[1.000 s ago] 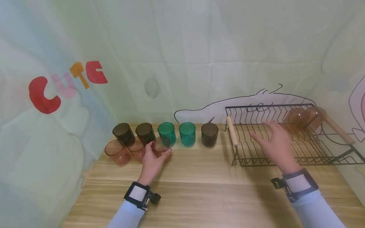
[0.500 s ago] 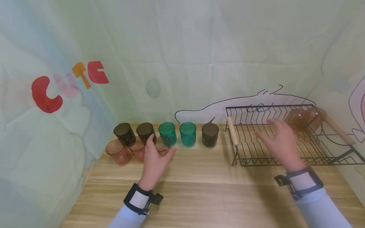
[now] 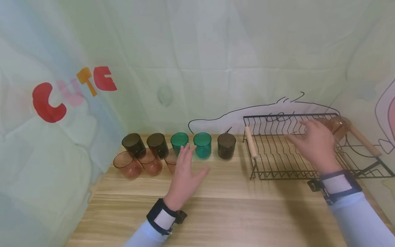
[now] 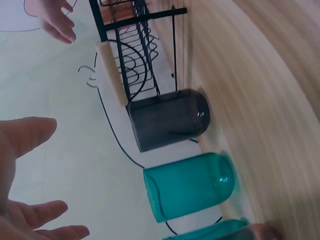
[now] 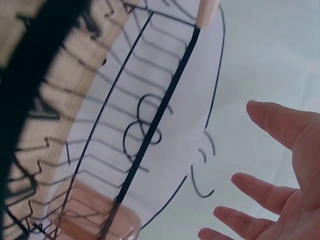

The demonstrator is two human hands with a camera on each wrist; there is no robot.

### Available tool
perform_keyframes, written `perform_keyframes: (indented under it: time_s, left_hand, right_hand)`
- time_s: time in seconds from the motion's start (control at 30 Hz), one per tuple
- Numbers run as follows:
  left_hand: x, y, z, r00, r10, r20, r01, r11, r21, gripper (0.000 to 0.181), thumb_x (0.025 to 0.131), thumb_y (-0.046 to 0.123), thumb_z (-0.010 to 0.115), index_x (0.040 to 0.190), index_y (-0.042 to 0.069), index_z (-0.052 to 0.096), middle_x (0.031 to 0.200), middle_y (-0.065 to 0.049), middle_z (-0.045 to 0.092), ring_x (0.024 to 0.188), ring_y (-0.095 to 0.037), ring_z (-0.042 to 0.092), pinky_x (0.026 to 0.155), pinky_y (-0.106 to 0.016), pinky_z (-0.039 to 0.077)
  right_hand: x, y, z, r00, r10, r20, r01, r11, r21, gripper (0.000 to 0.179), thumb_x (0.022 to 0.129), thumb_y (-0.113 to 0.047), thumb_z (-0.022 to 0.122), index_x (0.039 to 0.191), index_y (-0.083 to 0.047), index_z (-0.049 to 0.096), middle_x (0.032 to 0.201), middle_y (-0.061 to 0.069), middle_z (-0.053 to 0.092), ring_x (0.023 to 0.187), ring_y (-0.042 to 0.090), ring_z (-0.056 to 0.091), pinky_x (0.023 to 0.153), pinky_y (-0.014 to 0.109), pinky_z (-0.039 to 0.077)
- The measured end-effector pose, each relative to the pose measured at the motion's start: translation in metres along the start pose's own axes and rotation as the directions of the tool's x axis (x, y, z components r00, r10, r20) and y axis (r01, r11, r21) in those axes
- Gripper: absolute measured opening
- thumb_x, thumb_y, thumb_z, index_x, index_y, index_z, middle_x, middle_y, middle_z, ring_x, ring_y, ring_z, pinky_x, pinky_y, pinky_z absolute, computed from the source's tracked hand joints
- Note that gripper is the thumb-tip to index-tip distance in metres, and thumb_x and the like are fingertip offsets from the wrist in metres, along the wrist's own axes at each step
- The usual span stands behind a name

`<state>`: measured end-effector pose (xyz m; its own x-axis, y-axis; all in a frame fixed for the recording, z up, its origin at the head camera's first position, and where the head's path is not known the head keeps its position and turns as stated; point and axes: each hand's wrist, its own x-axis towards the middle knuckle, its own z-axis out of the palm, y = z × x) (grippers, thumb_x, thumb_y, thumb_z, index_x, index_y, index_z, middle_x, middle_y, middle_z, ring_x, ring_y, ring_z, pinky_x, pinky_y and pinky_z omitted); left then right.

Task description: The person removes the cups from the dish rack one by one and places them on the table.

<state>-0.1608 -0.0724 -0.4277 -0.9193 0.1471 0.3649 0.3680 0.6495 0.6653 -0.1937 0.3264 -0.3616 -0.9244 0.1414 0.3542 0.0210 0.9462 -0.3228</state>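
My left hand [image 3: 184,180] is held over the table with fingers spread and nothing between them, just right of three pink glasses. It partly covers the rightmost pink glass [image 3: 170,160]. Behind it stand two green glasses [image 3: 202,146], with a dark grey glass [image 3: 226,146] to their right. In the left wrist view, the grey glass [image 4: 167,120] and a green glass [image 4: 192,185] lie beyond the fingers. My right hand [image 3: 318,147] hovers above the black wire rack [image 3: 271,175], empty, thumb and fingers apart. Pinkish-amber glasses [image 3: 339,125] sit at the rack's right end, partly hidden by that hand.
Two dark glasses [image 3: 132,145] stand at the back left, behind the other pink glasses [image 3: 128,165]. The rack has a wooden handle [image 3: 251,142] on its left side and another [image 3: 364,140] on its right. A printed cloth wall [image 3: 197,68] rises behind the wooden table [image 3: 216,216].
My left hand has let go of the rightmost pink glass and moved right, its fingers opening. My right hand has shifted right over the rack, towards the glasses there.
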Motion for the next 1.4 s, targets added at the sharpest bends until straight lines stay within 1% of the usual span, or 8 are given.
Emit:
perform_keyframes:
  time_s: [0.13, 0.33, 0.63, 0.77, 0.9, 1.03, 1.23, 1.4]
  left_hand:
    - [-0.002, 0.002, 0.009, 0.998, 0.032, 0.045, -0.032, 0.999, 0.006, 0.077, 0.082, 0.047, 0.066, 0.144, 0.021, 0.030, 0.152, -0.002, 0.017, 0.138, -0.025, 0.009, 0.104, -0.049, 0.021]
    - [-0.004, 0.003, 0.017, 0.992, 0.066, 0.105, -0.065, 0.998, -0.007, 0.077, 0.082, 0.045, 0.067, 0.145, 0.019, 0.030, 0.151, -0.006, 0.021, 0.137, -0.023, 0.015, 0.103, -0.045, 0.025]
    - [-0.003, 0.007, 0.024, 0.977, 0.072, 0.203, -0.083, 0.995, 0.049, 0.077, 0.084, 0.045, 0.065, 0.145, 0.015, 0.030, 0.151, -0.009, 0.022, 0.137, -0.025, 0.016, 0.103, -0.044, 0.025]
    - [-0.001, 0.008, 0.026, 0.964, 0.082, 0.252, -0.102, 0.992, 0.071, 0.078, 0.084, 0.052, 0.062, 0.145, 0.014, 0.031, 0.150, -0.010, 0.023, 0.137, -0.025, 0.016, 0.103, -0.043, 0.025]
    - [0.000, 0.009, 0.026, 0.954, 0.072, 0.292, -0.105, 0.990, 0.097, 0.083, 0.083, 0.066, 0.052, 0.145, 0.014, 0.032, 0.150, -0.010, 0.023, 0.137, -0.026, 0.016, 0.104, -0.043, 0.023]
    - [0.001, 0.008, 0.027, 0.944, 0.057, 0.324, -0.101, 0.988, 0.120, 0.089, 0.081, 0.075, 0.042, 0.145, 0.014, 0.033, 0.150, -0.011, 0.023, 0.137, -0.027, 0.017, 0.104, -0.045, 0.023]
    - [0.002, 0.007, 0.026, 0.941, 0.045, 0.335, -0.096, 0.986, 0.140, 0.089, 0.080, 0.076, 0.042, 0.145, 0.016, 0.032, 0.150, -0.012, 0.023, 0.136, -0.029, 0.019, 0.104, -0.046, 0.024]
    - [0.003, 0.005, 0.027, 0.940, 0.022, 0.341, -0.078, 0.985, 0.152, 0.089, 0.079, 0.077, 0.041, 0.145, 0.017, 0.032, 0.150, -0.011, 0.022, 0.136, -0.027, 0.017, 0.104, -0.046, 0.024]
  right_hand:
    - [0.011, 0.012, -0.002, 0.999, 0.009, 0.041, -0.007, 0.999, -0.045, 0.090, 0.077, -0.073, 0.054, 0.131, -0.002, 0.047, 0.136, 0.026, 0.039, 0.129, 0.044, 0.026, 0.097, 0.070, 0.010]
    - [0.028, 0.032, -0.005, 0.994, 0.043, 0.097, -0.031, 0.991, -0.127, 0.089, 0.073, -0.077, 0.053, 0.114, 0.002, 0.052, 0.126, 0.030, 0.040, 0.116, 0.052, 0.030, 0.086, 0.075, 0.020]
    - [0.044, 0.048, 0.002, 0.981, 0.093, 0.173, -0.075, 0.991, -0.109, 0.082, 0.078, -0.063, 0.059, 0.126, 0.002, 0.044, 0.133, 0.034, 0.029, 0.121, 0.056, 0.019, 0.091, 0.074, 0.012]
    - [0.049, 0.057, 0.007, 0.974, 0.113, 0.196, -0.089, 0.988, -0.128, 0.094, 0.080, -0.063, 0.057, 0.143, -0.001, 0.027, 0.140, 0.035, 0.016, 0.126, 0.056, 0.008, 0.092, 0.074, 0.009]
    - [0.052, 0.064, 0.009, 0.969, 0.121, 0.215, -0.086, 0.983, -0.163, 0.095, 0.081, -0.062, 0.056, 0.147, -0.004, 0.020, 0.140, 0.036, 0.014, 0.126, 0.057, 0.005, 0.091, 0.075, 0.009]
    - [0.057, 0.070, 0.009, 0.967, 0.123, 0.225, -0.079, 0.978, -0.195, 0.095, 0.079, -0.059, 0.059, 0.147, -0.005, 0.021, 0.137, 0.037, 0.016, 0.124, 0.060, 0.006, 0.089, 0.076, 0.010]
    - [0.060, 0.076, 0.011, 0.963, 0.140, 0.230, -0.089, 0.972, -0.218, 0.088, 0.077, -0.043, 0.064, 0.144, -0.002, 0.025, 0.135, 0.037, 0.020, 0.123, 0.059, 0.010, 0.090, 0.075, 0.013]
    - [0.060, 0.078, 0.013, 0.960, 0.145, 0.239, -0.087, 0.967, -0.239, 0.061, 0.078, -0.035, 0.060, 0.124, 0.001, 0.046, 0.127, 0.035, 0.031, 0.115, 0.059, 0.020, 0.086, 0.075, 0.020]
